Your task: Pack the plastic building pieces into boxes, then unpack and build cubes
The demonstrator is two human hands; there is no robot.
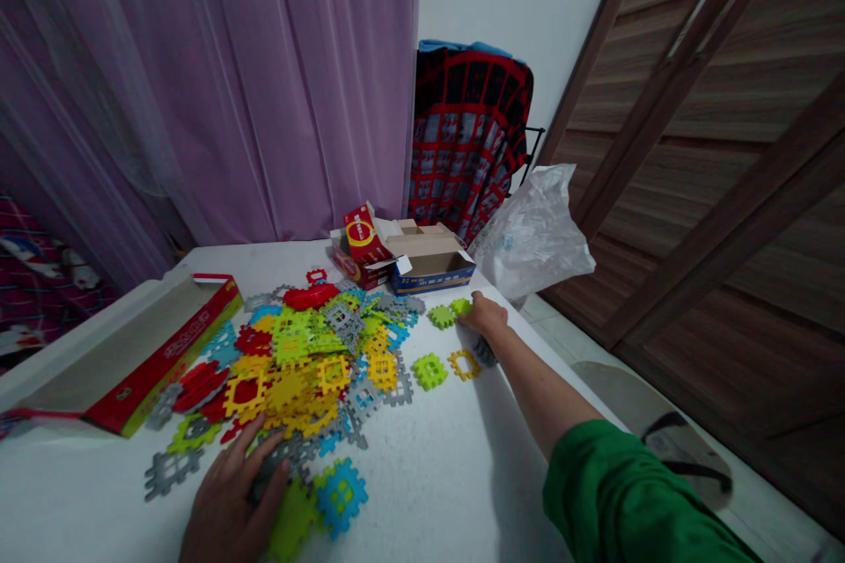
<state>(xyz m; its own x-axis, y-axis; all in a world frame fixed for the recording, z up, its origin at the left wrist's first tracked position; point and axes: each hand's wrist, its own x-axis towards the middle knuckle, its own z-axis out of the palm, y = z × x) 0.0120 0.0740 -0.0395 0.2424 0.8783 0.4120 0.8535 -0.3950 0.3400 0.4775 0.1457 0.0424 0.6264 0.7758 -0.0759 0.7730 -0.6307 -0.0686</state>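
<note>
A pile of flat notched plastic pieces (310,352) in yellow, green, red, grey and blue covers the middle of the white table (422,466). My left hand (234,493) lies at the pile's near edge, fingers spread, by a grey piece. Beside it are a green piece (294,519) and a blue one (341,495) with a green centre. My right hand (485,315) reaches to the table's right edge, its fingers at a small green piece (460,307); its grip is hard to make out. Near it lie another green piece (442,316), a yellow frame (464,364) and a green square (429,371).
An open red box (178,352) lies along the left side. At the back stand a red box (363,246) and a blue box (434,273), both opened. A crumpled plastic bag (538,233) is beyond the right edge, before a cloth-covered chair (462,132).
</note>
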